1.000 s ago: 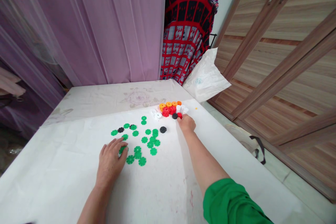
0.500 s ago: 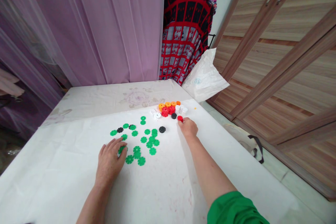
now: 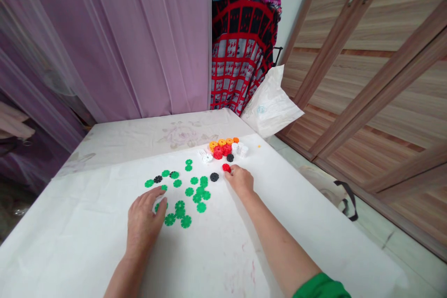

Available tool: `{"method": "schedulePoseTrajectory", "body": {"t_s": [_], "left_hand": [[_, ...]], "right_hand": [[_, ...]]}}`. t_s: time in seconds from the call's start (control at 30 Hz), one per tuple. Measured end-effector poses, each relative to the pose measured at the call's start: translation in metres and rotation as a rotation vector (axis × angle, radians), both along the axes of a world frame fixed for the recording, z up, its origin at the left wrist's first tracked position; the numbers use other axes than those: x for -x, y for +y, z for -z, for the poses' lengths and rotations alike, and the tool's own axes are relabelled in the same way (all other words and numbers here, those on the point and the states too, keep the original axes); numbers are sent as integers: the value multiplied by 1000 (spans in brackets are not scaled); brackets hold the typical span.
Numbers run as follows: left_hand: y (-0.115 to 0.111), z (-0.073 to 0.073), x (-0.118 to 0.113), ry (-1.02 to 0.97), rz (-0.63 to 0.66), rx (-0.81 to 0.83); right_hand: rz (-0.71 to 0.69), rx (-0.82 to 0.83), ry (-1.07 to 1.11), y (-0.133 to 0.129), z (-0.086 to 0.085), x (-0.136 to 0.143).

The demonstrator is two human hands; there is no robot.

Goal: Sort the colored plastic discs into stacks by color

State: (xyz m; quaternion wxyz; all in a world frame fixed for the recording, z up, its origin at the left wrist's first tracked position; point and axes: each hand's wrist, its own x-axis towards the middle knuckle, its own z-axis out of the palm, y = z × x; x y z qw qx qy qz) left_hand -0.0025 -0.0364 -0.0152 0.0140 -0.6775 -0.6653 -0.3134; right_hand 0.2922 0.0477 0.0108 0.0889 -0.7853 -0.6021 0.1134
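Note:
Between the thumb and fingers of my right hand [image 3: 240, 180] is a red notched plastic disc [image 3: 226, 167], possibly a small stack. My left hand [image 3: 145, 210] rests among the green discs [image 3: 179, 209] with thumb and fingers apart; its fingertips partly cover a couple of them. Several more green discs lie loose across the middle. A black disc [image 3: 214, 177] lies left of my right hand, and another black disc [image 3: 230, 158] sits just behind it. Stacked red discs [image 3: 218, 152] stand close behind that.
Orange discs [image 3: 222, 142] stand in a row behind the red stacks, with white discs [image 3: 239, 149] to their right and white discs [image 3: 207, 158] to the left. A white bag [image 3: 270, 104] hangs off the far right corner of the table [image 3: 209, 260]. Wooden cabinets [image 3: 370, 98] line the right.
My right hand has moved left and toward me with the red disc, away from the stacks. My left hand stays near the green discs, its thumb and fingers a little wider apart.

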Motion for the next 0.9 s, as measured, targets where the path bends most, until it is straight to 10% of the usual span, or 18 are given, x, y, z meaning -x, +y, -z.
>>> {"method": "schedulePoseTrajectory", "body": {"t_s": [0.23, 0.43, 0.9], "left_hand": [[83, -41, -60, 62, 221, 105], [154, -35, -106, 178, 411, 217], [176, -20, -107, 273, 435, 264]], "right_hand": [[-75, -6, -15, 11, 0, 8], [-122, -11, -1, 16, 0, 10], [-177, -52, 15, 31, 6, 18]]}}
